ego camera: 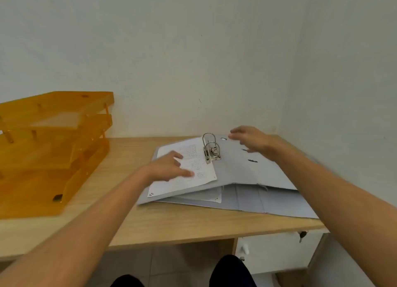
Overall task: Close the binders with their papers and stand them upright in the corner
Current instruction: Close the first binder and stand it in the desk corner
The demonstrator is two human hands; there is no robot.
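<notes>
Head view: a grey lever-arch binder (240, 168) lies open and flat on the wooden surface (163, 220), toward 1 o'clock from the picture's middle, near the corner where the two pale walls meet. Its metal ring mechanism (211, 148) stands up with both arches closed over, and a sheaf of printed papers (191, 168) sits on the binder's left half, at 9 o'clock of the rings. A second grey binder (268, 203) lies open beneath the first, its covers showing at 5 o'clock of the upper one, with a curled sheet (211, 195) tucked between the two.

The left hand (169, 165) rests palm down on the papers, fingers loosely spread, gripping nothing. The right hand (251, 139) hovers over the upper binder's bare right cover at its far edge, fingers open and slightly curled, blurred; whether it touches the cover cannot be told.

At 9 o'clock of the binders, well apart, a stack of translucent orange letter trays (51, 149) stands on the surface against the wall. Below the surface's front edge, at 5 o'clock, a key (302, 236) hangs in a white drawer front (277, 250).
</notes>
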